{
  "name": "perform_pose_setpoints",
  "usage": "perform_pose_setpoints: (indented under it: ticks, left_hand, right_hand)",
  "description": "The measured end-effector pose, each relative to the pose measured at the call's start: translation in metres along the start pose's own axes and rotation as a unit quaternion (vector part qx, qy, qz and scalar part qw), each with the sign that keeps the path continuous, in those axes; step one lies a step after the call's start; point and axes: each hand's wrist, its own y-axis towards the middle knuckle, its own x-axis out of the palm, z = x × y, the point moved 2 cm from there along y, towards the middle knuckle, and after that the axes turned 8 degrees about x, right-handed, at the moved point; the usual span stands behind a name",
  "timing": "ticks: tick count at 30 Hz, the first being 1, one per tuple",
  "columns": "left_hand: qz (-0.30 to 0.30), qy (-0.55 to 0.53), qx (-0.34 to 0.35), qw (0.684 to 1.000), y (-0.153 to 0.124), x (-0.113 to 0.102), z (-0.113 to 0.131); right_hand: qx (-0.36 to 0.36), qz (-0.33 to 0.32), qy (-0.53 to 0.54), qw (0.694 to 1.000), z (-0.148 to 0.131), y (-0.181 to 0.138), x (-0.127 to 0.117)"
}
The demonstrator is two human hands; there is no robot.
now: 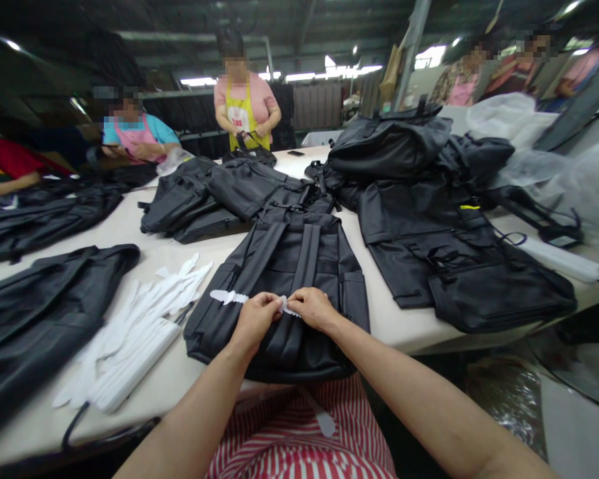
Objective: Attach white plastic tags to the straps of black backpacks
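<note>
A black backpack (279,266) lies in front of me with its two shoulder straps facing up. Over its lower part, my left hand (259,318) and my right hand (312,307) are close together, each pinching a white strip (224,297) with wavy edges. One rounded end of the strip sticks out to the left of my left hand. Between my fingertips a small piece of it shows, and the rest is covered by my hands. A similar white strip (324,422) rests on the red-and-white striped apron (299,446) at my lap.
To my left, loose white strips (150,299) are heaped beside a white power strip (137,369). More black bags (54,299) lie at left, behind and at right (459,253). Co-workers (247,100) are across the pale table (394,326). Clear plastic (579,179) is at right.
</note>
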Motion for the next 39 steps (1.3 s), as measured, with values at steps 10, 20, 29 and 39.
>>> perform_pose_setpoints:
  ticks: [10,20,29,39]
  left_hand:
    - [0.031,-0.004,-0.003,1.000,-0.006,0.000,-0.006]
    - [0.050,-0.052,-0.019,0.997,0.000,0.003,-0.007]
    - [0.039,0.031,0.050,0.997,0.000,0.002,-0.005]
    - [0.012,0.143,0.128,0.981,-0.002,-0.001,-0.004]
  right_hand:
    - [-0.006,0.034,0.022,0.999,-0.001,-0.004,-0.001]
    - [-0.022,0.011,0.004,1.000,-0.002,-0.004,0.000]
    - [-0.026,0.021,-0.017,0.999,-0.004,-0.005,-0.001]
    - [0.002,0.030,-0.001,1.000,-0.004,-0.004,0.000]
